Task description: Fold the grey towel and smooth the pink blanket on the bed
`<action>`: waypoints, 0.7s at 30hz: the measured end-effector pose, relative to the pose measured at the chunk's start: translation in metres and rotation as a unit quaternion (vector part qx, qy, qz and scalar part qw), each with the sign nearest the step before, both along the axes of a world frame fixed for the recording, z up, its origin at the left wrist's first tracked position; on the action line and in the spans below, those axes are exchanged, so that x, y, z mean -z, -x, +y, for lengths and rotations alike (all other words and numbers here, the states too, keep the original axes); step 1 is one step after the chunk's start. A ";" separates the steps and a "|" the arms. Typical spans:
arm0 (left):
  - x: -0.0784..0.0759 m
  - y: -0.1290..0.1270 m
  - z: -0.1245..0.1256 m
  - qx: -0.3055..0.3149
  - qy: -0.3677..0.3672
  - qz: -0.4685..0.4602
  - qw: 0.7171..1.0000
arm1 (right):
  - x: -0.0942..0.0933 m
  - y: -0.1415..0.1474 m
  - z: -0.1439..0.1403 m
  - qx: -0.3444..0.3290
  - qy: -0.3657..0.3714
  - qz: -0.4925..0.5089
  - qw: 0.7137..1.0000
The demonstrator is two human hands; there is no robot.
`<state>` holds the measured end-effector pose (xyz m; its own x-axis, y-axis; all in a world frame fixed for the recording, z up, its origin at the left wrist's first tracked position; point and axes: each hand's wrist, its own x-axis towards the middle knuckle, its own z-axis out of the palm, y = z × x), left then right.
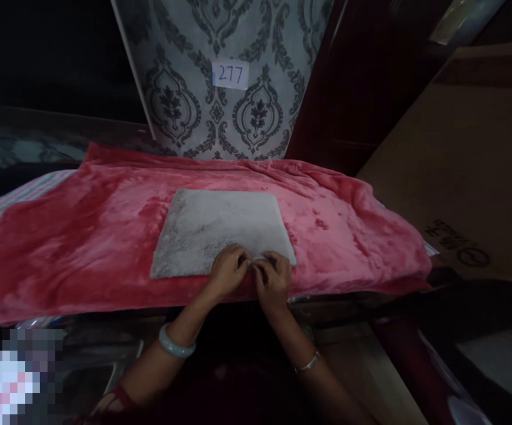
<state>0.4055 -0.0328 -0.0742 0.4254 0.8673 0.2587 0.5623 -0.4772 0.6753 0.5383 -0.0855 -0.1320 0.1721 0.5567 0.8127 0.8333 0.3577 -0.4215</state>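
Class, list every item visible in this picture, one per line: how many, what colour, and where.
grey cloth: one, pale grey, flat on the red blanket, centre
red blanket: one, red-pink, spread across the surface
patterned panel: one, grey damask, upright behind the blanket
paper label: one, white, reads 277, on the panel
cardboard box: one, brown, right side
bangle: one, pale green, left wrist
bracelet: one, thin, silvery, right wrist
left hand: one, at the cloth's near edge
right hand: one, at the cloth's near edge, beside the left

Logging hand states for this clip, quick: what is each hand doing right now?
Left hand: fingers curled, pinching the near edge of the grey towel.
Right hand: fingers curled, pinching the same edge beside it.
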 end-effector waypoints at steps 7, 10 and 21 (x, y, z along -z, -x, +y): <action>0.003 -0.001 0.001 -0.002 0.002 0.002 1.000 | 0.021 -0.009 -0.009 -0.006 0.004 -0.079 0.997; 0.003 0.000 0.001 -0.002 0.005 -0.004 1.000 | 0.025 -0.016 -0.011 -0.002 0.020 -0.100 0.995; 0.003 0.003 -0.004 0.019 -0.021 0.021 0.999 | -0.004 -0.036 -0.011 -0.078 0.040 -0.114 0.990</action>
<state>0.4026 -0.0365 -0.0777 0.4693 0.8391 0.2749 0.5705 -0.5258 0.6310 0.5742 -0.0966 -0.1280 -0.1040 0.6254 0.7733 0.8472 0.4630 -0.2605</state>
